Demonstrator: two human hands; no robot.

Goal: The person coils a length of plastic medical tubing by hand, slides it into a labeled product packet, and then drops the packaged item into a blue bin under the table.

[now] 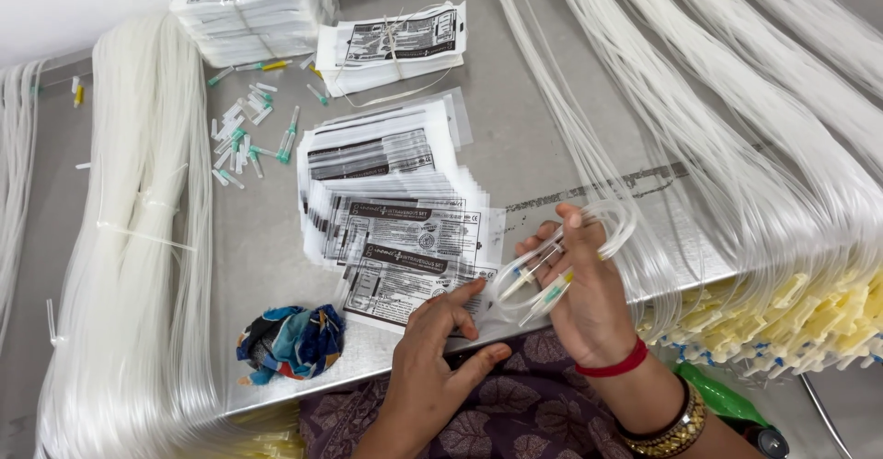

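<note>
Clear plastic tubing, wound into a small coil [561, 257], sits in your right hand [589, 303] just above the near edge of the bench [267, 266]. Your fingers [543, 238] are curled and closed around the loops, thumb side up, with the coil's two capped ends poking out below them toward your left hand. The loops ride high against the fingertips, not deep in the palm, and a few turns bulge free on the far side.

That loose bulge looks like the weak spot: if your grip eases, the coil could spring open and you would have to wind it again. The capped ends could also catch on the pouch mouth or snag the long hanging tubes [736, 146] draped over the right edge of the bench, just beside your wrist.

Your left hand [441, 349] rests on the top printed pouch [414, 280] of the fanned stack [386, 192] near the front edge, fingers together and pressing flat on its near corner, holding nothing. The pouches are slick and overlap, so a sideways push might slide several at once toward the edge. The coil hangs just beside that top pouch, not touching it as far as you can tell.

Small capped pieces [244, 142] lie scattered toward the far left, a cloth bundle [292, 339] near the front edge.
</note>
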